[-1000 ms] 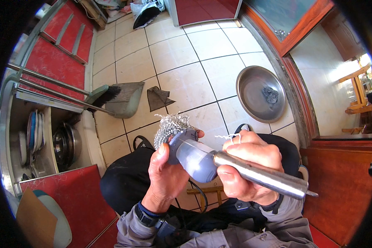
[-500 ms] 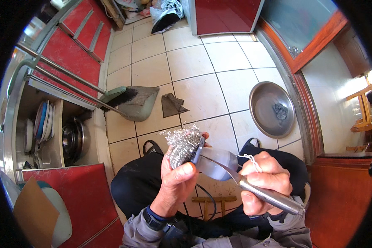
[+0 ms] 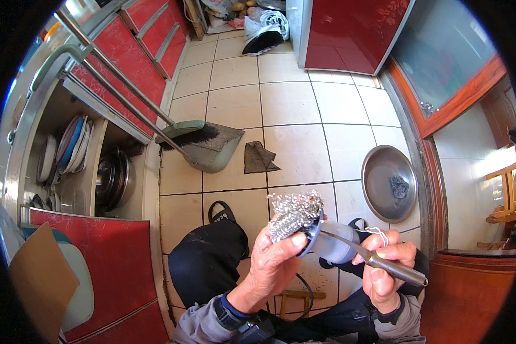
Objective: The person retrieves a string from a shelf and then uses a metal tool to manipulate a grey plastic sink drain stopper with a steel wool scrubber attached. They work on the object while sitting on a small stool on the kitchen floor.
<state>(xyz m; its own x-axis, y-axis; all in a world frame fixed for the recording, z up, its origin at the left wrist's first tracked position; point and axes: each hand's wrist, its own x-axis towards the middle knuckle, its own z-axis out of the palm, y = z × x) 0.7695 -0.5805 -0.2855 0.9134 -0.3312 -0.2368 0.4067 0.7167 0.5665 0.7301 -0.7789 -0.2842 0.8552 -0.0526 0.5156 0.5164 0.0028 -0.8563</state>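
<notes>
My left hand [image 3: 269,261] grips a pot scrubber by its head, the fingers wrapped round a silvery wire scouring pad [image 3: 294,213] and its dark blue rim. The scrubber's translucent grey-blue handle [image 3: 333,248] points right, toward my other hand. In my right hand [image 3: 388,282] is a knife [image 3: 400,270] with a metal handle. Its blade lies across the scrubber's handle, and its tip reaches the rim by the pad. A white cord loop [image 3: 375,231] hangs at the handle's end, beside my right fingers. Whether those fingers also hold the handle's end is hidden.
On the tiled floor are a steel basin [image 3: 378,198] with a grey scouring pad inside, a dark cloth [image 3: 260,159], and a dustpan [image 3: 215,155] with a broom. An open cupboard at left holds plates [image 3: 74,146] and pans [image 3: 113,178]. A small wooden stool [image 3: 295,295] stands between my legs.
The view has shifted, so the surroundings sit lower and mostly farther right. Both hands keep their hold, and the knife stays against the scrubber. My left leg and foot have changed position slightly.
</notes>
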